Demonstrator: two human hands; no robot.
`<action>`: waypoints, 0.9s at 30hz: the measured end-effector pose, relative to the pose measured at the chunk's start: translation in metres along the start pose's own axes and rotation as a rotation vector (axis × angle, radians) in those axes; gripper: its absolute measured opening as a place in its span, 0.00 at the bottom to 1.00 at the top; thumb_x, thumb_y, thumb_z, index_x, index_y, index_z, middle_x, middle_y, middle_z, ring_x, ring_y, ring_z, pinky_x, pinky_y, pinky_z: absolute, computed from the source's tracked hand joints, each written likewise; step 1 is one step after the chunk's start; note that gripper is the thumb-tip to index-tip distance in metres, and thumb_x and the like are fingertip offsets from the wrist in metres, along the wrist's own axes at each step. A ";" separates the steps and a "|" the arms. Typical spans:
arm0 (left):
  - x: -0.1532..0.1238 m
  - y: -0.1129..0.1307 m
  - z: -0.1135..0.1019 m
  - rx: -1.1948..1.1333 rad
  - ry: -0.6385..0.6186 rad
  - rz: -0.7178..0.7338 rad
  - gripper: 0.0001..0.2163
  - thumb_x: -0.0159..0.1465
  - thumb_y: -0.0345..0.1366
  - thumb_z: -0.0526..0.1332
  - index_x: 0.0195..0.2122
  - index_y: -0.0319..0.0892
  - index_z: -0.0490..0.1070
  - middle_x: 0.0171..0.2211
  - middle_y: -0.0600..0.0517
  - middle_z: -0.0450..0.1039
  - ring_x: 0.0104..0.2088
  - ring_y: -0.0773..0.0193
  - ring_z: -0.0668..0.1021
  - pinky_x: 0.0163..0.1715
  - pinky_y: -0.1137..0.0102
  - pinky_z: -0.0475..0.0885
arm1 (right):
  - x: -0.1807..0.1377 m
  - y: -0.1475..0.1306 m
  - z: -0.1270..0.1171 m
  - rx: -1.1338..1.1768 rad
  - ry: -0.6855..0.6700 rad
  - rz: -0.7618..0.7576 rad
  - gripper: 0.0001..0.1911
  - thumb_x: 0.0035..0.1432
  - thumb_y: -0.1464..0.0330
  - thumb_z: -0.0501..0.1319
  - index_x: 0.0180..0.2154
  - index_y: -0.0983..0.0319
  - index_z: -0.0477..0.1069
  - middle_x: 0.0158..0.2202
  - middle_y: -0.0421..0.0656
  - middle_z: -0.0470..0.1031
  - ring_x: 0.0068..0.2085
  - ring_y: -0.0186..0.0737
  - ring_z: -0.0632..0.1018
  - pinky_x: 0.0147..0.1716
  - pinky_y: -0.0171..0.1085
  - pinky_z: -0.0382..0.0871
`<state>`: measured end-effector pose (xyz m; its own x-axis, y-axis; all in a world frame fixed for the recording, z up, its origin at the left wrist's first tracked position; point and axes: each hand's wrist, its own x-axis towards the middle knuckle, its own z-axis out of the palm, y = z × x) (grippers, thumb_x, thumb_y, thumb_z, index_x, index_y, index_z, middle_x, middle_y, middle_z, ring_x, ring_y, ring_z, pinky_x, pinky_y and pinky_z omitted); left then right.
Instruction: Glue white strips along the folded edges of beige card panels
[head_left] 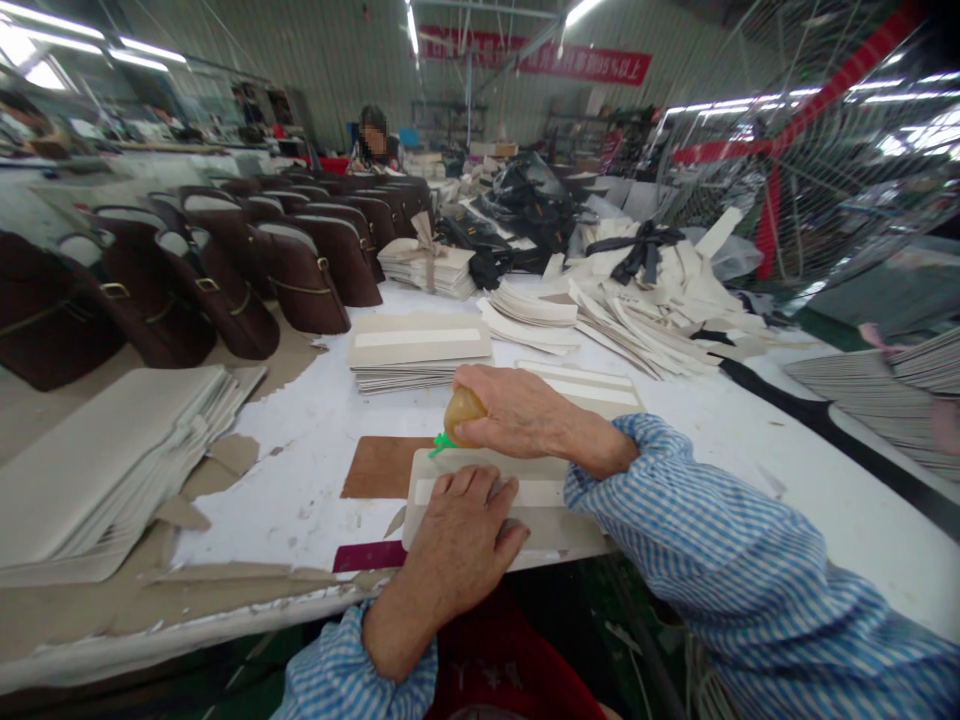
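My left hand (469,535) lies spread on a beige panel (540,468) with a paler strip along it, at the table's front edge. My right hand (525,408) is closed around a rounded yellow-brown bottle (463,412), which it holds over the panel's far left edge. A bright green piece (442,443) shows at the bottle's lower end; its exact form is too small to make out. Under the panel's left side a brown board (384,467) sticks out, and a dark purple strip (369,556) lies nearer me. Just beyond my hands sits a stack of similar panels (420,345).
Rows of dark brown bags (300,275) stand at the left, behind a pile of beige sheets (112,460). Loose beige pieces (637,310) and a tied bundle (431,265) lie farther back. A large fan guard (780,150) rises at the right. Another person (373,150) is at the back.
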<state>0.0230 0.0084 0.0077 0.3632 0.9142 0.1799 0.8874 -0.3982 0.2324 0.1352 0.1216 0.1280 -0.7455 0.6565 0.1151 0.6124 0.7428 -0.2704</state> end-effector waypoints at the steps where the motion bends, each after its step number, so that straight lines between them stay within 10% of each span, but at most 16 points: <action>1: 0.000 0.000 0.000 0.001 -0.003 -0.002 0.20 0.71 0.46 0.58 0.61 0.47 0.69 0.58 0.45 0.72 0.57 0.48 0.71 0.56 0.50 0.67 | -0.001 0.001 -0.001 0.000 -0.001 0.005 0.10 0.59 0.64 0.61 0.42 0.60 0.69 0.39 0.45 0.78 0.33 0.41 0.72 0.30 0.39 0.54; 27: 0.000 -0.002 -0.002 -0.007 -0.046 -0.007 0.21 0.71 0.47 0.59 0.63 0.47 0.68 0.60 0.45 0.70 0.59 0.47 0.70 0.58 0.49 0.66 | -0.003 0.000 -0.008 -0.049 -0.036 0.038 0.15 0.57 0.63 0.59 0.45 0.61 0.70 0.41 0.47 0.80 0.34 0.42 0.74 0.29 0.39 0.53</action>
<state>0.0204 0.0097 0.0090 0.3694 0.9195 0.1342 0.8880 -0.3918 0.2406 0.1397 0.1210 0.1348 -0.7298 0.6799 0.0713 0.6520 0.7236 -0.2263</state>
